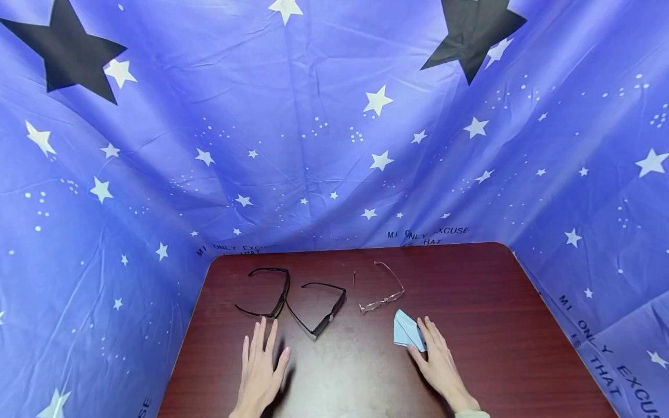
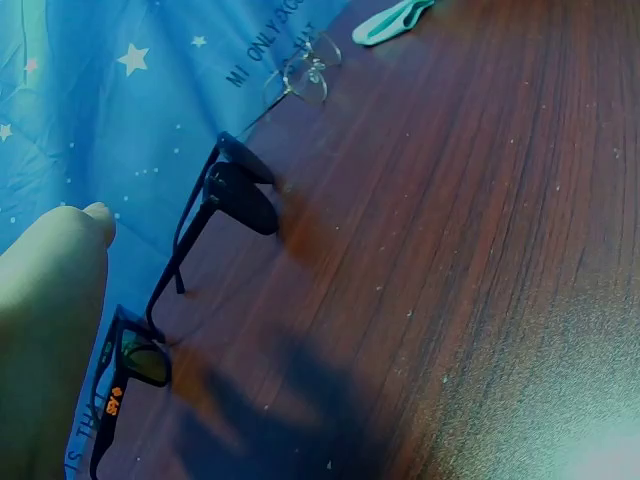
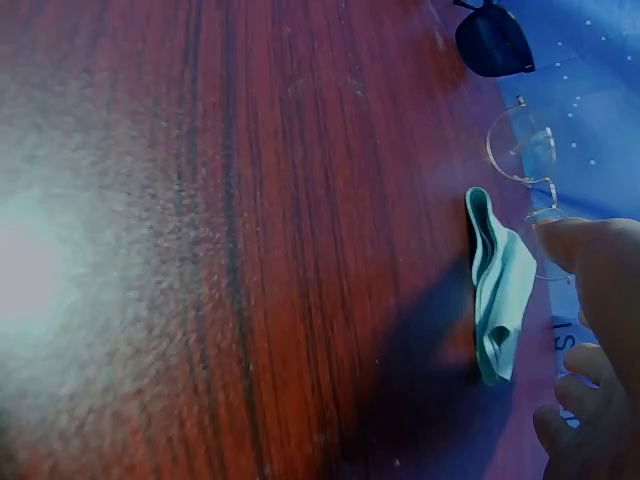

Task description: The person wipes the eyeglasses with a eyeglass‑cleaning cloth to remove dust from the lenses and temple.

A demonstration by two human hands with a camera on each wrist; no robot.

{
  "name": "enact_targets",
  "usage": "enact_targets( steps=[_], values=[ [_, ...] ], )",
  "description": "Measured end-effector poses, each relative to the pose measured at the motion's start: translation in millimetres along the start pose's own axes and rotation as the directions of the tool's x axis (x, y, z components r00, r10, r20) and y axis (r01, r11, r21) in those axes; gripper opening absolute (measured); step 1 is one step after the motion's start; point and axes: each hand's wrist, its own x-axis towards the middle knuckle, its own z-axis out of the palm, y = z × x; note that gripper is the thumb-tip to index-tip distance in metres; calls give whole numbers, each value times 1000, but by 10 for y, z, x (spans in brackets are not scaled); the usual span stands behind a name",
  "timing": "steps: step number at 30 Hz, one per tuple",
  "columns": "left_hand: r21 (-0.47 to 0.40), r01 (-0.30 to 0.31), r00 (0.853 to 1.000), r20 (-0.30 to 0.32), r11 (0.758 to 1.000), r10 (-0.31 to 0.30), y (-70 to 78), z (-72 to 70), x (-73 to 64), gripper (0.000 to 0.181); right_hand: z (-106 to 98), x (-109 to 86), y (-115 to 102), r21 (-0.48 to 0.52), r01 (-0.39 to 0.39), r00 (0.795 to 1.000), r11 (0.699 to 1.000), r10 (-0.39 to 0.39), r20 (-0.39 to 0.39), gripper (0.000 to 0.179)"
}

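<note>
My left hand (image 1: 259,366) hovers over the table with its fingers extended, fingertips close to the black glasses (image 1: 282,295) on the left. Beside those, a pair of black sunglasses (image 1: 330,316) lies with its temples unfolded. Further right rest thin-framed clear glasses (image 1: 384,302), seen also in the right wrist view, where a fingertip overlaps them. A folded light-blue cloth (image 1: 406,331) lies in front of the clear glasses. My right hand (image 1: 438,361) is just right of the cloth, fingers extended, thumb near its lower edge. Neither hand grips anything.
The dark red-brown wooden table (image 1: 481,302) has rounded far corners. A blue curtain (image 1: 313,145) printed with stars and lettering hangs behind it and along both sides. The hand casts a shadow on the wood in the left wrist view.
</note>
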Motion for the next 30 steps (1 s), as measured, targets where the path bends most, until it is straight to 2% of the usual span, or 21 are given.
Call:
enact_targets(
  steps=[5, 9, 16, 20, 25, 30],
  values=[
    [7, -8, 1000, 6, 1000, 8, 8, 32, -28, 70, 108, 59, 19, 16, 20, 1000, 1000, -20, -9, 65],
    [13, -24, 1000, 15, 1000, 24, 30, 67, -63, 70, 182, 109, 19, -18, 15, 1000, 1000, -16, -19, 64],
    [20, -37, 999, 32, 999, 36, 75, 97, -81, 71, 250, 192, 22, -100, 36, 995, 994, -45, -88, 53],
    [22, -35, 999, 39, 999, 34, 86, 98, -89, 71, 281, 218, 21, -136, 38, 995, 990, -50, -82, 50],
    [24, -40, 998, 46, 999, 39, 91, 115, -108, 73, 290, 247, -8, -144, 24, 998, 989, -32, -57, 44],
    [20, -46, 998, 41, 999, 45, 96, 129, -109, 74, 303, 259, -42, -146, 38, 997, 989, -48, -65, 37]
  ],
)
